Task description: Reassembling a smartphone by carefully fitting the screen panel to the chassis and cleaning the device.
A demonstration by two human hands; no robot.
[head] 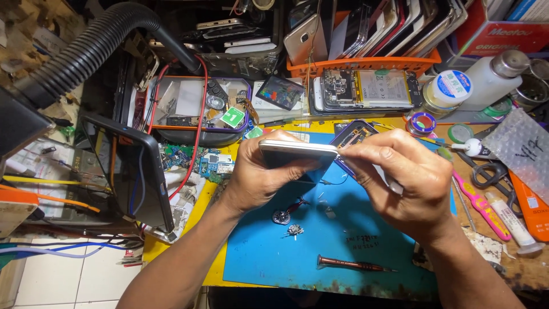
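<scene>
Above the mat: a slim silver-edged smartphone (297,152) is held over the blue rubber work mat (269,257).
Left hand (257,174): closed around the phone's left end.
Right hand (403,180): fingertips pinched on the phone's right end.
Long axis: left to right, roughly level, edge turned towards the camera.
Surroundings: a dark red screwdriver (354,264) and small round parts (281,216) lie on the mat below; pink tweezers (483,207) lie right; a black corrugated hose (86,51) arches upper left.
Obstruction: an opened purple-cased phone (351,136) is partly hidden behind the hands.

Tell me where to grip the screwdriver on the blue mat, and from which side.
Probably grip the screwdriver around its thick dark-red handle at the left end, coming from above. It lies flat on the blue mat, thin tip pointing right, with bare mat around it.
</scene>
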